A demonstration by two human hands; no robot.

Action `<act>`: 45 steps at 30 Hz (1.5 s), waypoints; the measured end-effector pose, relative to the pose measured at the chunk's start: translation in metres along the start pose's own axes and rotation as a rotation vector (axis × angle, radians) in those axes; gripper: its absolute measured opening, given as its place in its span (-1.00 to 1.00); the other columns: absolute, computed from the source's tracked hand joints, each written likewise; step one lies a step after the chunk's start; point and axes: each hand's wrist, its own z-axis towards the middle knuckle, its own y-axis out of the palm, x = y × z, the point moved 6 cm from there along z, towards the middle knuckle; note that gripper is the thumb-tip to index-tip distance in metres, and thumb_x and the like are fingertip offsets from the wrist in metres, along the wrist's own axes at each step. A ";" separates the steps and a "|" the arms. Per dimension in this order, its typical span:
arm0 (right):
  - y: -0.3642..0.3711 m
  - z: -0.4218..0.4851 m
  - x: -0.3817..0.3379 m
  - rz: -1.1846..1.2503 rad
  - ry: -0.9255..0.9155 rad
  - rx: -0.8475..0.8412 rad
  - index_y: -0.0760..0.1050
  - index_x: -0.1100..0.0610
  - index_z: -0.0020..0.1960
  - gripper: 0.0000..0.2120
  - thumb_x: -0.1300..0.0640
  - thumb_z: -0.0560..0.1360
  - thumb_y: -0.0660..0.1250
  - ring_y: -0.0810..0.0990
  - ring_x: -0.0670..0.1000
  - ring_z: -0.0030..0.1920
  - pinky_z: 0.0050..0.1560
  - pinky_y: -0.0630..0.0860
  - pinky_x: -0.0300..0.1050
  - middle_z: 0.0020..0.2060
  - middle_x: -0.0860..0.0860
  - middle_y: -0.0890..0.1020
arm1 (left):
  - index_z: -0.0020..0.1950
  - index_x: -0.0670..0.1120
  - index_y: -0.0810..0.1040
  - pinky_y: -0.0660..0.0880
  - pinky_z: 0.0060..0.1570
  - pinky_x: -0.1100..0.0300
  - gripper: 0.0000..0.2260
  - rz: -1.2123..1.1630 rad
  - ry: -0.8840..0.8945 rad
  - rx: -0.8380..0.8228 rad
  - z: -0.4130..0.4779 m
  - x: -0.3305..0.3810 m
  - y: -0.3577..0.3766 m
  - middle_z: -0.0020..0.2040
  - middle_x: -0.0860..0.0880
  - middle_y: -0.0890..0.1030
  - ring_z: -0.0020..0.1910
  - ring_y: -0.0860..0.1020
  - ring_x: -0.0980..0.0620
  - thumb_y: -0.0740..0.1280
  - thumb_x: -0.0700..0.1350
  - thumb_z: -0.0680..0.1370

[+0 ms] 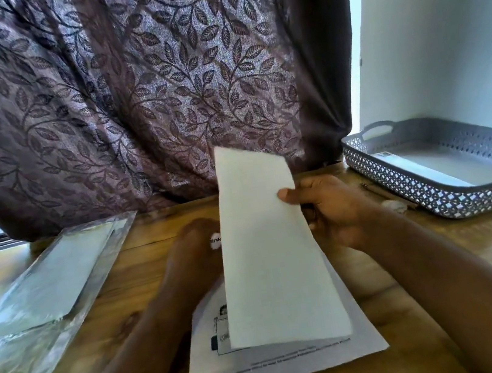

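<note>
— Paper sheet [275, 261], location?
— It is lying on the wooden table [129, 267] at the near edge, with its long axis running near to far. Its upper part is standing folded up, free end pointing toward the curtain [128, 92].
— Hands?
— Right hand [334, 211] is pinching the flap's right edge, thumb on the near face. Left hand [193, 245] is showing blurred behind the flap; grip cannot be told.
— Beyond?
— Plastic sleeve [45, 280] is lying left, grey tray [415, 193] right.

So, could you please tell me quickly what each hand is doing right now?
Left hand: blurred, partly behind the printed paper sheet; cannot be told.
Right hand: pinching that sheet's folded-up half.
</note>
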 end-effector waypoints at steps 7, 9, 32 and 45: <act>-0.009 0.011 0.035 -0.324 0.144 0.083 0.65 0.30 0.05 -0.82 0.18 0.54 0.45 0.71 0.10 -0.18 -0.46 0.49 -0.22 -0.10 0.15 0.75 | 0.28 0.13 0.59 0.42 0.26 0.05 -0.63 0.243 -0.077 -0.115 0.008 -0.042 0.008 0.32 0.10 0.54 0.25 0.51 0.05 0.39 0.19 0.50; -0.009 0.012 0.039 -0.421 0.144 0.092 0.63 0.31 0.05 -0.84 0.20 0.57 0.40 0.63 0.07 -0.30 -0.53 0.41 -0.24 -0.12 0.16 0.73 | 0.28 0.16 0.59 0.35 0.37 -0.03 -0.63 0.228 -0.077 -0.063 0.009 -0.042 0.010 0.36 0.11 0.52 0.31 0.48 0.05 0.37 0.22 0.51; -0.088 -0.052 -0.028 -1.597 -0.077 0.716 0.58 0.11 0.20 -0.72 0.02 0.54 0.38 0.58 0.19 0.09 -0.09 0.52 0.03 0.15 0.12 0.54 | 0.37 0.14 0.51 0.30 0.43 -0.02 -0.67 0.231 0.506 -0.009 -0.035 0.080 0.050 0.54 0.07 0.34 0.52 0.29 -0.01 0.32 0.09 0.60; -0.115 -0.053 -0.008 -1.459 -0.088 0.636 0.59 0.13 -0.08 -0.89 0.11 0.56 0.34 0.51 0.06 -0.14 -0.17 0.38 -0.12 -0.03 0.11 0.62 | 0.25 0.02 0.61 0.44 0.31 -0.13 -0.72 0.157 0.473 0.133 -0.029 0.067 0.033 0.49 -0.05 0.43 0.46 0.38 -0.09 0.43 -0.01 0.54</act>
